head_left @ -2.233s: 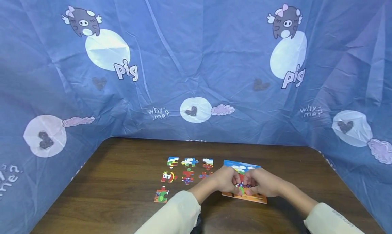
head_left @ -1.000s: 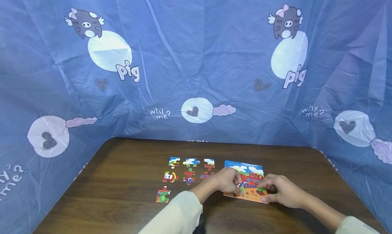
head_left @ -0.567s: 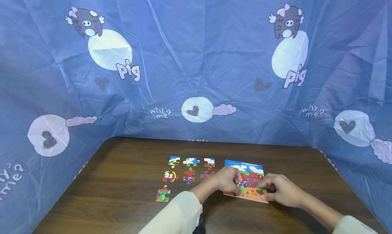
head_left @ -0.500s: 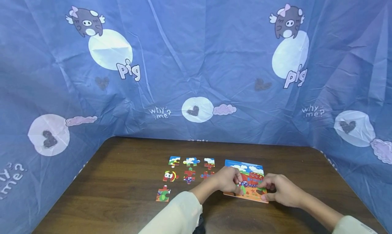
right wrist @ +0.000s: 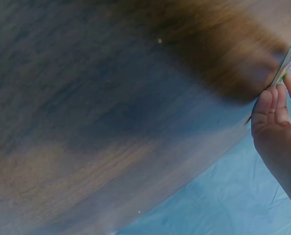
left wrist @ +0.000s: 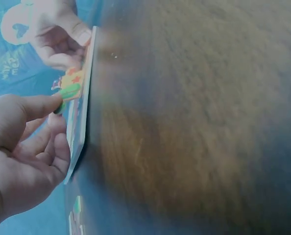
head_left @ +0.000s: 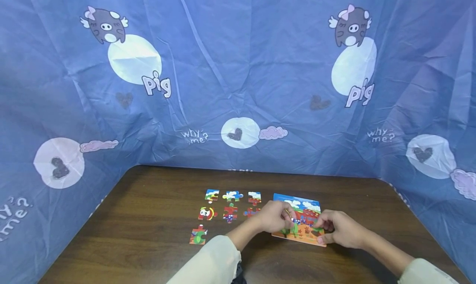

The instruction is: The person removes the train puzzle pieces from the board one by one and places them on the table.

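My left hand (head_left: 273,217) pinches a puzzle piece (left wrist: 73,84), orange with green and a bit of purple, between thumb and fingers. In the left wrist view that piece is raised and tilted off the face of the puzzle board (head_left: 284,198). The board shows a red train under a blue sky, with orange ground, and lies flat on the table. My right hand (head_left: 342,230) holds the board at its near right corner, thumb on the edge and fingers curled over the right side. The left hand hides part of the board's left side.
Several loose puzzle pieces (head_left: 230,213) lie in rough rows left of the board, one partly behind the left hand. The brown wooden table (head_left: 141,226) meets a blue printed cloth (head_left: 238,77) at the back and sides.
The right hand has drawn away from the left hand to the board's right corner and stays there. Just now the left hand has shifted slightly, with a piece lifting from the board.
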Action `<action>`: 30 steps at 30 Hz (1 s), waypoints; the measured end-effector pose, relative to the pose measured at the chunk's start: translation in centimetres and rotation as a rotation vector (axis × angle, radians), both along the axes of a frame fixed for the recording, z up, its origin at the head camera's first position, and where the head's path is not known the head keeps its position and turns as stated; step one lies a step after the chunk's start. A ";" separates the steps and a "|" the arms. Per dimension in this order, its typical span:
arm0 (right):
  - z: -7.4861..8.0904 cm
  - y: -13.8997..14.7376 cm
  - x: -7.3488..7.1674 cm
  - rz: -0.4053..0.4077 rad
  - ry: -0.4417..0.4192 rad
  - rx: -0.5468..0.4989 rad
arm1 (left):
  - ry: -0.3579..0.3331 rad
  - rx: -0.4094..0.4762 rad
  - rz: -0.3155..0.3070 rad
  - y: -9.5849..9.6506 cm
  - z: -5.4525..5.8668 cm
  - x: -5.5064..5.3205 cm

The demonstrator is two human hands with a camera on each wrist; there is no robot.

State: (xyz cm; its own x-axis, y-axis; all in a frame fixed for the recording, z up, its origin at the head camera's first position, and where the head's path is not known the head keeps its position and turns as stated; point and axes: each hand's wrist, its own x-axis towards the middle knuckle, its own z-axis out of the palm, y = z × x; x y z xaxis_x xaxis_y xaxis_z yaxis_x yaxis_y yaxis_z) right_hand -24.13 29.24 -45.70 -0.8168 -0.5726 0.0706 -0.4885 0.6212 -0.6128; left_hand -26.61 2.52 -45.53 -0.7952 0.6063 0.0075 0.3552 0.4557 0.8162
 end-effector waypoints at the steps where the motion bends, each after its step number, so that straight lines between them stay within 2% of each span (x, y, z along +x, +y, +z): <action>1: 0.0 0.0 0.0 0.002 0.000 0.000 | -0.008 0.013 0.001 -0.2 0.1 0.0; 9: 0.0 0.0 -0.1 -0.013 -0.034 -0.012 | -0.056 0.121 0.029 -2.3 1.0 -0.3; 15: 0.0 0.1 -0.3 -0.028 -0.088 -0.038 | -0.028 0.113 0.094 -4.3 1.6 -0.2; 21: 0.1 0.2 -0.4 -0.027 -0.114 -0.056 | 0.014 0.102 0.092 -6.6 1.8 -0.1; 25: 0.2 0.1 -0.5 -0.033 -0.152 -0.071 | 0.005 0.123 0.083 -8.1 1.7 0.1; 30: 0.1 0.1 -0.6 -0.032 -0.167 -0.076 | -0.027 0.133 0.102 -10.2 1.8 0.8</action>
State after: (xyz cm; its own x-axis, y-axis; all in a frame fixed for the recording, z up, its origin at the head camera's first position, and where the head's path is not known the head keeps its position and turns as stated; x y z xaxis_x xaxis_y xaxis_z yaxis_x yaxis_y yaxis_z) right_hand -24.72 29.30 -45.62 -0.8384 -0.5445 -0.0254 -0.3569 0.5837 -0.7294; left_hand -25.83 -7.72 -43.72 -0.8534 0.5177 0.0604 0.2902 0.3757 0.8801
